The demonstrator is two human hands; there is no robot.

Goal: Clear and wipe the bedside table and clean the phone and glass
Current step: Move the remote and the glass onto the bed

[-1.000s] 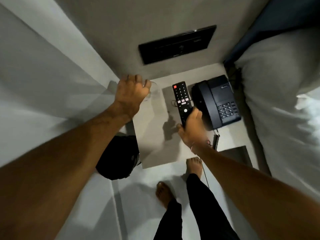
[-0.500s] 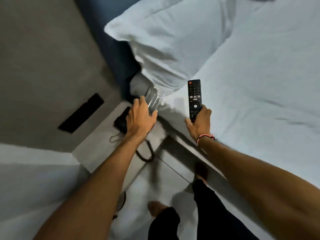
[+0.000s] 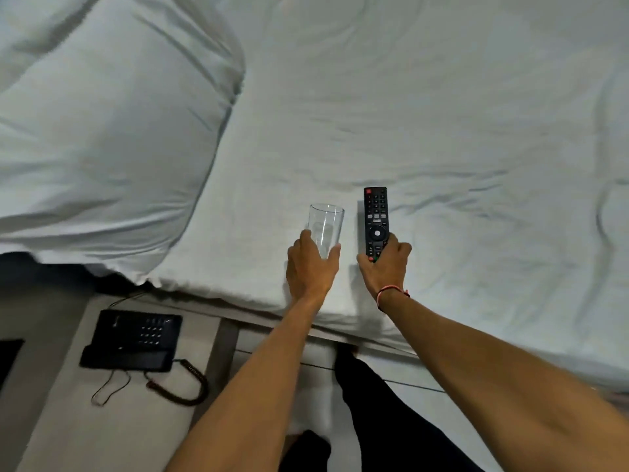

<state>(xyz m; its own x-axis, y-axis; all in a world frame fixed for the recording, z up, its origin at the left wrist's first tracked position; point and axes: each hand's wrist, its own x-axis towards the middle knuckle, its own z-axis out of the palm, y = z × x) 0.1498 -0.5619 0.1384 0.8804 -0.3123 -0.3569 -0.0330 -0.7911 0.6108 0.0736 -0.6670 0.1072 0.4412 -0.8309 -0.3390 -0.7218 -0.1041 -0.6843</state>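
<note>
My left hand (image 3: 311,267) grips the lower part of a clear drinking glass (image 3: 325,226), held upright over the white bed sheet near the mattress edge. Just to its right, my right hand (image 3: 386,267) holds the bottom end of a black TV remote (image 3: 375,219), buttons up, pointing away from me over the sheet. Whether glass and remote touch the sheet I cannot tell. A black desk phone (image 3: 134,338) with a coiled cord (image 3: 185,386) sits on the grey bedside table (image 3: 102,434) at the lower left.
A large white pillow (image 3: 102,124) fills the upper left. The white bed (image 3: 442,114) spreads across the top and right. Thin loose wires (image 3: 109,390) lie beside the phone. A dark wall panel (image 3: 8,356) shows at the left edge. My legs stand on the pale floor below.
Both hands lifted the glass and the remote off the bedside table and carried them right, over the bed. My view swung from the table to the mattress.
</note>
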